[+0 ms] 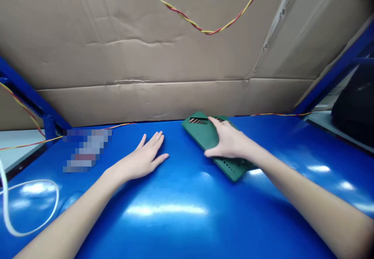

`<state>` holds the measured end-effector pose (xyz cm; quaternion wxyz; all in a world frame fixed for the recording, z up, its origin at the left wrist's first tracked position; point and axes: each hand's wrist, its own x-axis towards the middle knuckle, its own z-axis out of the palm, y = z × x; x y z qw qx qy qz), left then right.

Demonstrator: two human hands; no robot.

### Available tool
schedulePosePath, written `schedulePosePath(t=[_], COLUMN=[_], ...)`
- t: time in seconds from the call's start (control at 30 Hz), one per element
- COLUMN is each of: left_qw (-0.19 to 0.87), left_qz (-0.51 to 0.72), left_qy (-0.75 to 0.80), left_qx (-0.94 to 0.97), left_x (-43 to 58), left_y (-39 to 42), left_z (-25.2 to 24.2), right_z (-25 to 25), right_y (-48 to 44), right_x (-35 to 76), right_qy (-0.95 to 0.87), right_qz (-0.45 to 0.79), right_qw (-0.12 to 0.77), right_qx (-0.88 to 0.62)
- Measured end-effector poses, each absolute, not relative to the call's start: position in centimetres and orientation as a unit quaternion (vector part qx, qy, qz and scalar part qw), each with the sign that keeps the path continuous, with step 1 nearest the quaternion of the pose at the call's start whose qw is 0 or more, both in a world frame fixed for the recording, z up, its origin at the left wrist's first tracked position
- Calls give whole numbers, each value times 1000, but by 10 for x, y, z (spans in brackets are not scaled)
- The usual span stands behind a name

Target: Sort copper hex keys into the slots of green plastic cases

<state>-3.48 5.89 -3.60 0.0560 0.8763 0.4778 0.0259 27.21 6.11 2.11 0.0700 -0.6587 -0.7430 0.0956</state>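
Observation:
My left hand lies flat on the blue tabletop, its fingers stretched out and thumb apart, with nothing in it. To its right is a green plastic case with slanted slots at the far end and small round holes at the near end. My right hand reaches over the case from the right and grips it. Thumb and forefinger show on its upper side; the other fingers are hidden. The case lies at a slant, and I cannot tell whether it is one piece or two stacked pieces.
A cardboard wall stands along the back, with a twisted red and yellow wire hanging before it. Blue frame posts rise at both sides. A white cable loops at the left. A blurred-out item lies behind it.

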Motion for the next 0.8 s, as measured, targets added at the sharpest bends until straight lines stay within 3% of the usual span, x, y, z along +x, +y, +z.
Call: schedulePosePath(t=[0.23,0.47,0.8], left_qw=[53,61,72], left_qz=[15,12,17], left_qy=[465,465,455], left_qx=[884,883,887], left_x=[-35,-32,-33], left_y=[56,53,53], left_z=[-36,-33,-33], right_z=[26,26,27], right_y=[93,86,78], right_x=[320,321,319], right_qy=[-670,-664,-692], right_qz=[67,70,-31], right_qw=[23,-44,-89], right_qx=[-739,-743,-716])
